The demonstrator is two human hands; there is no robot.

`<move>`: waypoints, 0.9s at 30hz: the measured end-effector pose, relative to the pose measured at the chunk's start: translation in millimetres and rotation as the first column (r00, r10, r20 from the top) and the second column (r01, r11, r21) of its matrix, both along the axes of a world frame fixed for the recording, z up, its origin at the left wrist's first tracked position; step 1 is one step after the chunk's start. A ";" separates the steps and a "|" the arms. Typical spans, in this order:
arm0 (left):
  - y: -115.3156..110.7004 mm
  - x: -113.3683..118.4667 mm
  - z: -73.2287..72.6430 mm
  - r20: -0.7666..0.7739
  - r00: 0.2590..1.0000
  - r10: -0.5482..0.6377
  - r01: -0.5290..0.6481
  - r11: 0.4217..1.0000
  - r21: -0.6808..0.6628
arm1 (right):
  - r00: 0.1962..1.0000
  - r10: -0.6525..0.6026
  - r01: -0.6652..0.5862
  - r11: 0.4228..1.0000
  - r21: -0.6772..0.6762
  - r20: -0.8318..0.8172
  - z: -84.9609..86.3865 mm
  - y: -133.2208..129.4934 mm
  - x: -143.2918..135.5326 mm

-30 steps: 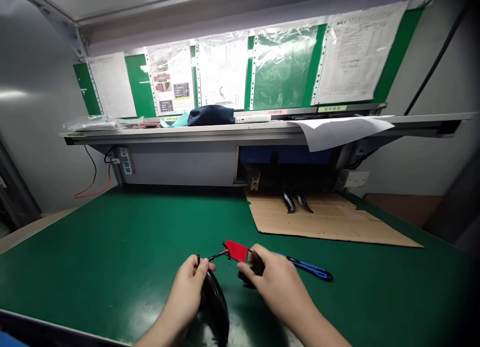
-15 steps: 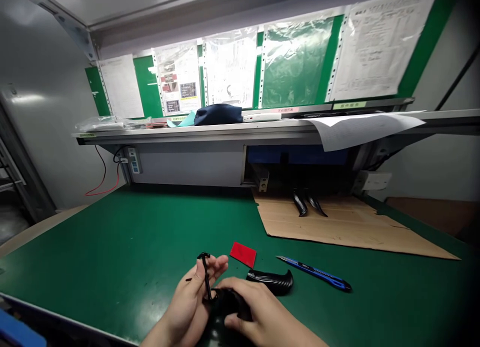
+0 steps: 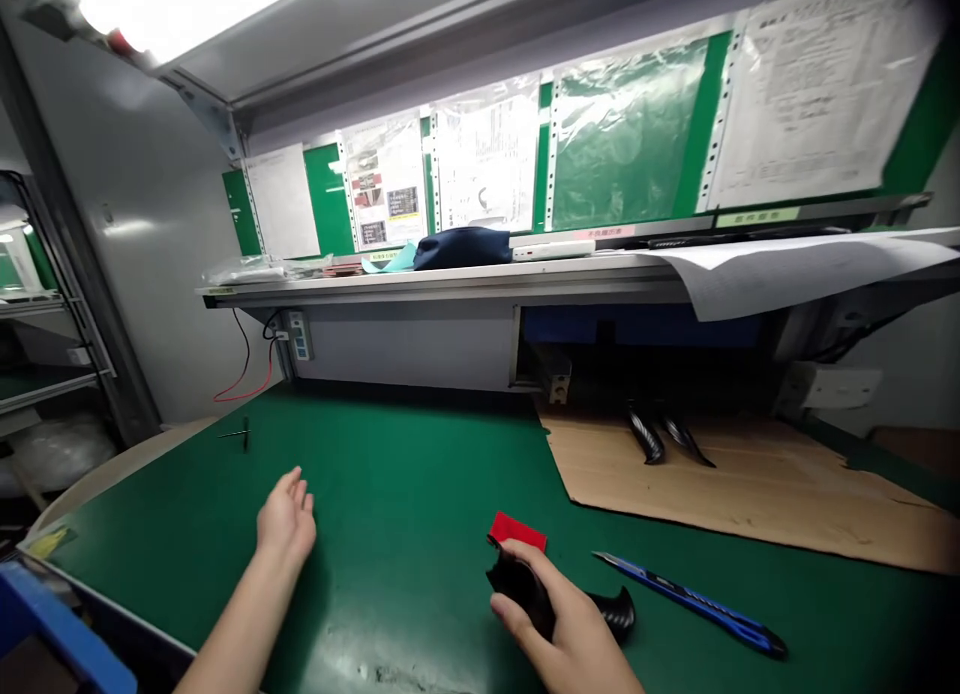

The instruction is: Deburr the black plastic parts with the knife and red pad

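Note:
My left hand [image 3: 287, 522] is stretched out over the left part of the green table, fingers extended, holding nothing. Beyond its fingertips shows a thin black T-shaped piece [image 3: 245, 434]; I cannot tell whether it lies on the table or is in the air. My right hand [image 3: 566, 614] is wrapped round a black hollow part [image 3: 523, 586] with a ragged open end facing left. Partly hidden behind that hand lies a black ribbed, curved handle grip [image 3: 621, 614]. A red card [image 3: 519, 530] lies just beyond the held part.
To the right lies a blue utility knife [image 3: 694, 604] with its tip pointing left. Two black ribbed pieces [image 3: 646, 436] rest on a cardboard sheet [image 3: 750, 494] at the back right. A shelf [image 3: 420, 296] spans the back, and a blue bin [image 3: 64, 629] stands at the lower left.
My left hand has let go of the thin black piece and moved left, away from my right hand. The piece is now farther left. My right hand still holds the black part; the view has shifted.

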State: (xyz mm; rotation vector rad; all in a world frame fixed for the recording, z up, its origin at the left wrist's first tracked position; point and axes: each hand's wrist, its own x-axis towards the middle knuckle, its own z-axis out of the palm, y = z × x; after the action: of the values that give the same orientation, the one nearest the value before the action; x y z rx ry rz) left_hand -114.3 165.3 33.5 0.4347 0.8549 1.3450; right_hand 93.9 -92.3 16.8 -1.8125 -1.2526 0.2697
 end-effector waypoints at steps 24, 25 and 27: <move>-177.1 98.7 -21.7 0.039 0.393 -0.919 0.919 0.394 0.012 | 0.932 -0.136 0.210 0.958 -0.195 0.337 -9.4 -54.2 154.0; -177.9 98.2 -20.2 0.016 0.381 -0.925 0.924 0.381 0.033 | 0.933 -0.127 0.200 0.961 -0.192 0.335 -11.8 -55.3 159.5; -178.6 98.0 -19.5 -0.020 0.353 -0.935 0.934 0.351 0.067 | 0.938 -0.136 0.194 0.968 -0.159 0.319 -13.1 -56.5 160.3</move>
State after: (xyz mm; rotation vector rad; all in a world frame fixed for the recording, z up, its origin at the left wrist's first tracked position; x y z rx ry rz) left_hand -16.3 -13.3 14.0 0.8112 0.3632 0.2517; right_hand 254.2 -148.8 3.8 -2.1737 -1.3076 0.0098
